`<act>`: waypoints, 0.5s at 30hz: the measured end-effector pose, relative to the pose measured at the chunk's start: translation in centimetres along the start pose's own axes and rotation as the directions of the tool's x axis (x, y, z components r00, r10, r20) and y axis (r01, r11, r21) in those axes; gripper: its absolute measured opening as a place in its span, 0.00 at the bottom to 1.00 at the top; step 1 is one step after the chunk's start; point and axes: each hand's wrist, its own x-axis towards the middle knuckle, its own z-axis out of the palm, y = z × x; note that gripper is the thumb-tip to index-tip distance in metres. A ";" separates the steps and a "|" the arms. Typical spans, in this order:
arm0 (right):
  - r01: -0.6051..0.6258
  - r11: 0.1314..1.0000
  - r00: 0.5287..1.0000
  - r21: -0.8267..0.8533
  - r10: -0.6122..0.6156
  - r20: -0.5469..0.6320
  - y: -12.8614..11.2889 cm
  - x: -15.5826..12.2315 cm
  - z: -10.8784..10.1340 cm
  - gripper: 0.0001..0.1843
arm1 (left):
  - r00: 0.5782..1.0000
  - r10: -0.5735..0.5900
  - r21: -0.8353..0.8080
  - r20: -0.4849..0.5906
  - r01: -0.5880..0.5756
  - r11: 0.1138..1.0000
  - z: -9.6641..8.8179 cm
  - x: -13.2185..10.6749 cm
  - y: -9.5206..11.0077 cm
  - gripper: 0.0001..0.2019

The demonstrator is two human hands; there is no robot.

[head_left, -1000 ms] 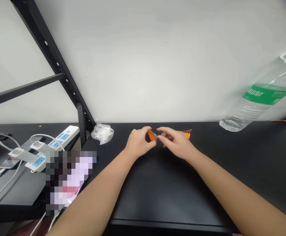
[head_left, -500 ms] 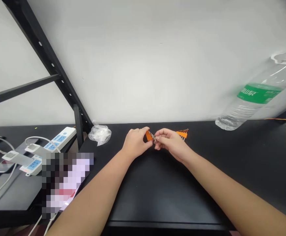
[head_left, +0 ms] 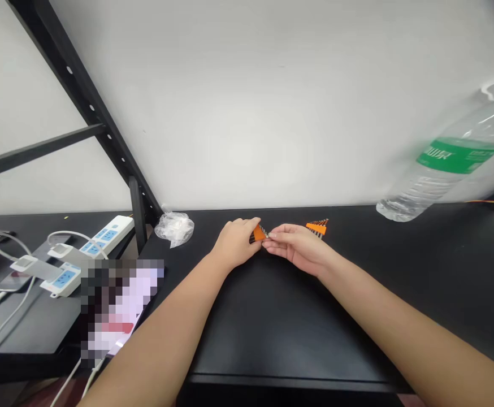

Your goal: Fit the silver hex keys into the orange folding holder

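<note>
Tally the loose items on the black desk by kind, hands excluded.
Orange holders: 2, one pinched between left hand and right hand, one lying behind the right hand
Water bottle: 1
Crumpled clear plastic: 1
Total: 4

The black table (head_left: 281, 333) near the body has lots of room; a bottle (head_left: 446, 169) stands far right, a plastic wrap (head_left: 174, 228) left
</note>
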 end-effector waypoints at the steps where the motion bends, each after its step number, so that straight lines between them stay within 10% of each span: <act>1: 0.010 0.998 1.000 -0.054 -0.010 0.003 0.0 0.0 0.0 0.13 | 1.000 0.001 -0.013 0.011 0.000 1.000 0.2 0.0 -0.1 0.28; 7: 0.151 0.869 0.988 -0.471 -0.145 0.050 0.8 0.9 -0.3 0.16 | 0.997 -0.025 -0.120 0.070 0.034 0.992 0.9 0.0 -0.6 0.28; 15: 0.266 0.450 0.930 -0.852 -0.354 0.103 0.8 1.2 -1.0 0.07 | 0.995 0.010 -0.158 0.099 0.006 0.987 1.0 0.1 -0.8 0.26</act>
